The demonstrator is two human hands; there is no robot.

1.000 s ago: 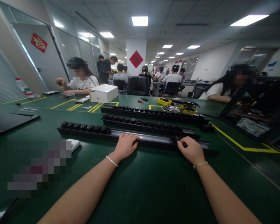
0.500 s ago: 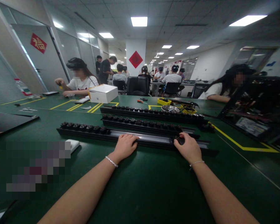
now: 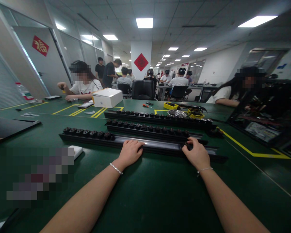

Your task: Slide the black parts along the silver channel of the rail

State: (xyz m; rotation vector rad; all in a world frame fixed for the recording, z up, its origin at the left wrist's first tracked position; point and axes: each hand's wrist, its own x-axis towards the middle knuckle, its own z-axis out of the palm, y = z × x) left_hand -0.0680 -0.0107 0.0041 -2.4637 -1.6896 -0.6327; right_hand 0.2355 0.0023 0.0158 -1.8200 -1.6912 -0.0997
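We saw three long black rails lying side by side across the green desk [image 3: 145, 194]. The left hand [image 3: 131, 151] lay palm down on the nearest rail [image 3: 147, 145], its fingers curled over the near edge about midway along the shiny strip; whether that grip was truly clenched on the rail we could not tell. The right hand [image 3: 197, 154] sat further right on the same rail, its fingertips pinched on a small black part [image 3: 186, 145] seated in the rail's channel. A row of like black parts [image 3: 88, 132] filled the rail's left end. The middle rail [image 3: 155, 129] and the far rail [image 3: 157, 117] lay just behind, both lined with the same parts. A small white block [image 3: 75, 150] rested near the rail's left end. Further back stood a white box [image 3: 107, 97], a metal bowl [image 3: 177, 113] and a yellow tray [image 3: 171, 105]. Other people sat at the desk's far side.
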